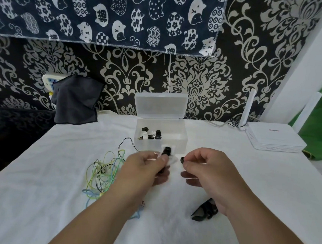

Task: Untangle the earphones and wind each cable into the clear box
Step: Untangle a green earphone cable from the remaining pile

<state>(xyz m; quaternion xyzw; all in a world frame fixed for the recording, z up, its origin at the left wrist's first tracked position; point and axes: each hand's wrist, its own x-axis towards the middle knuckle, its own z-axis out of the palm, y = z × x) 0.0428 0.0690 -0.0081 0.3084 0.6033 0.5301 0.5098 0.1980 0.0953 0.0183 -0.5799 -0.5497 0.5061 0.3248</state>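
Observation:
A clear box (176, 141) stands open on the white cloth, its lid (160, 104) leaning against the wall; small black and white pieces (152, 135) lie in its left part. My left hand (144, 166) pinches a black-and-white wound earphone bundle (167, 151) just in front of the box. My right hand (206, 168) pinches a small black earbud (182, 159) beside it. A tangle of green, yellow, blue and black cables (104, 175) lies left of my left forearm. A black object (204, 211) lies under my right wrist.
A white router (274, 137) with an antenna sits at the back right. A dark cloth (76, 99) hangs over a wall socket at the back left. The cloth-covered table (39, 189) ends at a dark drop on the left.

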